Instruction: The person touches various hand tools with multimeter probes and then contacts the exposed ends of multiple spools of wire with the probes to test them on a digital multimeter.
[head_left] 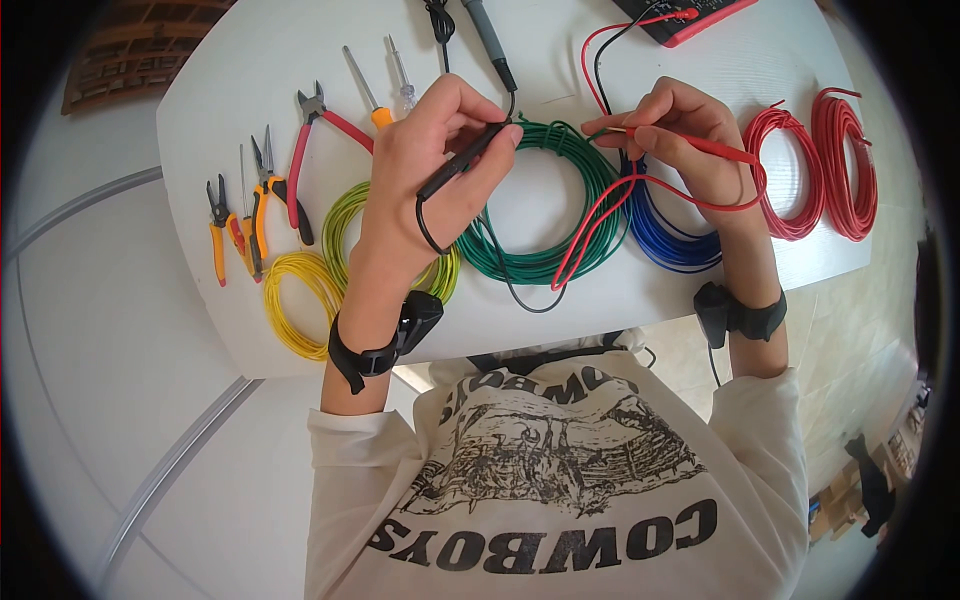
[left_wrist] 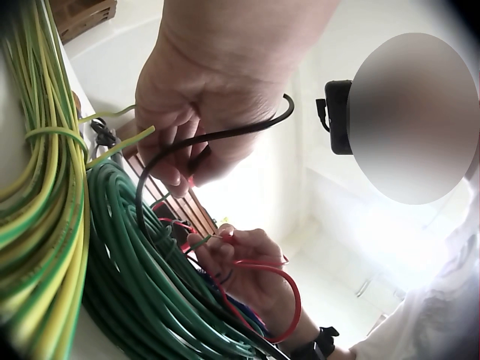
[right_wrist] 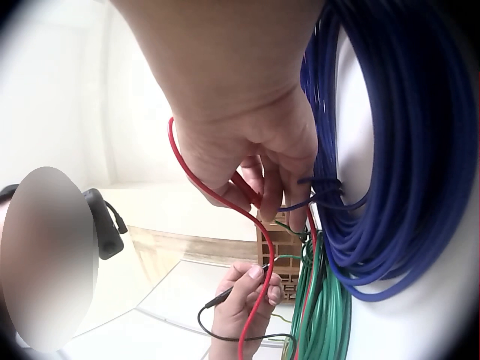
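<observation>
Fingers (head_left: 490, 125) of the left hand (head_left: 425, 165) curl round a black probe (head_left: 462, 160), gripping it like a pen with its tip near the top of the green wire coil (head_left: 545, 262); fingers of the right hand (head_left: 680, 130) pinch a red probe (head_left: 690, 145), its tip touching a loose green wire end at the same spot; both hands hover just above the white desk (head_left: 250, 70), the green coil lying between a yellow-green coil (head_left: 345, 215) and a blue coil (head_left: 665, 240); two red coils (head_left: 815, 175) lie at the right, a yellow coil (head_left: 290, 300) at the left edge; pliers and cutters (head_left: 262, 195) and two screwdrivers (head_left: 370, 85) line the far left; the probe leads run up to a red-cased meter (head_left: 690, 20) at the desk's far edge.
</observation>
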